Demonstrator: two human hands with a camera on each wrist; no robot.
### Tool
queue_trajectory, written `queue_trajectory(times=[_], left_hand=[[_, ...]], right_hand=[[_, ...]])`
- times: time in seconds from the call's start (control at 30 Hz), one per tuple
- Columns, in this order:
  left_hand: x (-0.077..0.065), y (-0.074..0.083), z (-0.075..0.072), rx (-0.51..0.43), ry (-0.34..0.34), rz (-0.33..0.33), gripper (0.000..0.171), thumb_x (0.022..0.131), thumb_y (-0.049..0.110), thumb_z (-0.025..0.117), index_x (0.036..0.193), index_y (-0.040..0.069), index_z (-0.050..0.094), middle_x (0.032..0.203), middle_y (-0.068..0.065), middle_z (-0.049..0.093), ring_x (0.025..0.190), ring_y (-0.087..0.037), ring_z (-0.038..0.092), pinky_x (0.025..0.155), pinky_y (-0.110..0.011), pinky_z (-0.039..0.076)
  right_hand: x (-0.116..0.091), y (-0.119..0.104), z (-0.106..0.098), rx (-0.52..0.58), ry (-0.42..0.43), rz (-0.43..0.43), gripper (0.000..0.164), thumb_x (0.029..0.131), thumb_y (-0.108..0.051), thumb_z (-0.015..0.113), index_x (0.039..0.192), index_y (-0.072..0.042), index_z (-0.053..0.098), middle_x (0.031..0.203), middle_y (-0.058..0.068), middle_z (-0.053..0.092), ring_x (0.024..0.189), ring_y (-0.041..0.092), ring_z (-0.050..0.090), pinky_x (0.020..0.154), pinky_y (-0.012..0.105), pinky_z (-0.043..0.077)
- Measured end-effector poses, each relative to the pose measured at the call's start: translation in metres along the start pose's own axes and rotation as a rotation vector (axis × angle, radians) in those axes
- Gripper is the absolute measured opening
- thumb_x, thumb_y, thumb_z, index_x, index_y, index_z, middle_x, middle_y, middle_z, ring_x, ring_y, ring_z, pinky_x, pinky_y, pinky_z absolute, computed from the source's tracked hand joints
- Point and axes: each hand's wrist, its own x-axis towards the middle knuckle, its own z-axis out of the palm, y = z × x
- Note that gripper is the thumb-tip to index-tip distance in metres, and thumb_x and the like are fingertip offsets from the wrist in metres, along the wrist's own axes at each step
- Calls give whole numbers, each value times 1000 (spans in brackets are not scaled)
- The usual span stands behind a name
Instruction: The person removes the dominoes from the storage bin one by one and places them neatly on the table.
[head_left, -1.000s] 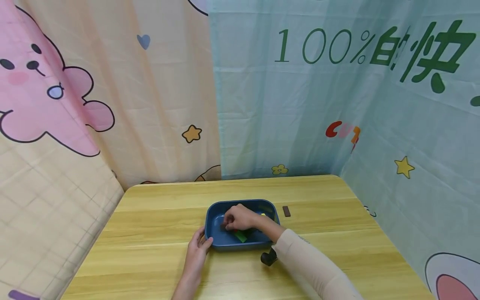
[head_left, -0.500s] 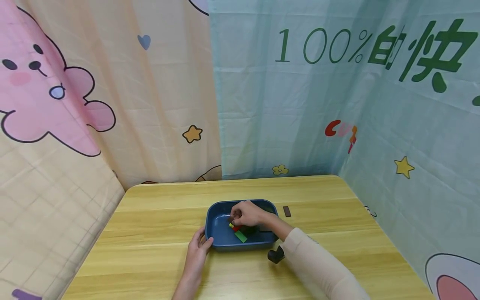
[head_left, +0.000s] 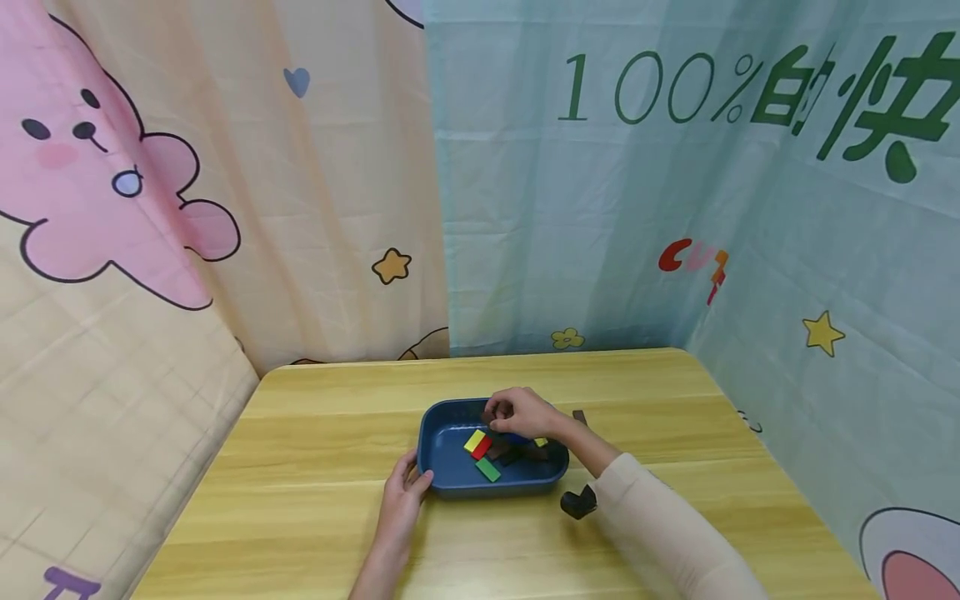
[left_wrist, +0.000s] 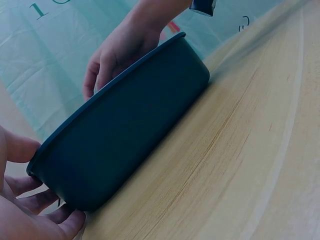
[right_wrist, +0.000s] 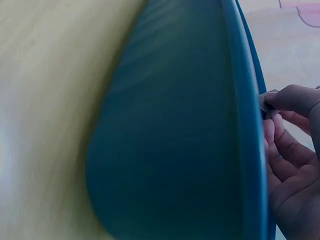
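Observation:
A dark blue rectangular tray (head_left: 498,492) stands on the table. My left hand (head_left: 403,498) holds its near left corner, thumb at the rim and fingers against the outer wall. Above the tray's far side, my right hand (head_left: 527,412) pinches a small brown block (right_wrist: 269,104) between thumb and fingers. Inside lie a yellow block (head_left: 474,440), a red block (head_left: 482,448) and a green block (head_left: 488,470). Several darker brown pieces (head_left: 536,454) and some blue lie under the right hand, partly hidden by it.
One brown block (head_left: 580,417) lies on the wooden table (head_left: 322,467) beyond the tray's right end, partly behind the right forearm. A black device (head_left: 578,503) sits at the right wrist. Printed curtains (head_left: 517,250) hang behind the table.
My right hand has moved up and to the right inside the tray with the brown block, uncovering the yellow and red blocks. My left hand stays at the corner.

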Motion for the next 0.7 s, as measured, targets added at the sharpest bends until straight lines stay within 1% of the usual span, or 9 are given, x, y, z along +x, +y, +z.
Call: queue_trajectory(times=[0.1, 0.2, 0.3, 0.43, 0.53, 0.63, 0.7], left_hand=[[0, 0, 1, 0, 7, -4, 49, 105, -1, 49, 151, -13, 35, 156, -36, 32, 142, -51, 37, 109, -41, 44], [0, 0, 2, -1, 8, -7, 50, 105, -1, 49, 151, -13, 34, 156, -35, 32, 142, -50, 37, 109, -41, 44], [-1, 0, 2, 5, 5, -2, 50, 105, -1, 49, 151, -14, 33, 156, -37, 31, 141, -52, 37, 110, -44, 43], [-1, 0, 2, -1, 9, -18, 50, 106, -1, 49, 151, -13, 33, 157, -36, 31, 141, -50, 38, 112, -49, 40], [-1, 1, 2, -7, 8, -28, 50, 106, 0, 49, 152, -12, 33, 158, -35, 30, 142, -49, 37, 114, -53, 37], [-1, 1, 3, -6, 3, -27, 51, 106, 0, 48, 153, -12, 32, 158, -35, 29, 142, -49, 36, 115, -55, 35], [-1, 2, 3, -6, 1, -27, 51, 106, 1, 48, 153, -12, 32, 158, -35, 28, 143, -49, 36, 115, -56, 35]], right_hand=[[-4, 4, -7, 18, 10, 2, 15, 97, -10, 73, 112, -10, 73, 80, -3, 62, 75, 15, 57, 70, 30, 52], [-8, 10, -14, 22, 30, -5, 15, 97, -11, 72, 112, -10, 73, 82, -2, 62, 74, 17, 56, 67, 30, 51], [-14, 15, -22, 49, 64, 7, 16, 97, -11, 72, 113, -10, 73, 87, -1, 64, 76, 17, 58, 66, 30, 52], [-22, 24, -31, 107, 110, 22, 17, 97, -10, 72, 113, -7, 72, 92, 1, 67, 81, 17, 62, 70, 31, 55], [-28, 31, -37, 132, 139, 15, 17, 97, -10, 71, 114, -5, 71, 95, 3, 67, 84, 18, 63, 73, 33, 55], [-36, 35, -44, 154, 167, 33, 19, 98, -11, 70, 116, -4, 71, 96, 4, 67, 86, 21, 64, 76, 36, 56], [-41, 39, -48, 180, 185, 67, 21, 99, -12, 70, 118, -4, 70, 97, 5, 66, 86, 23, 65, 78, 43, 56]])
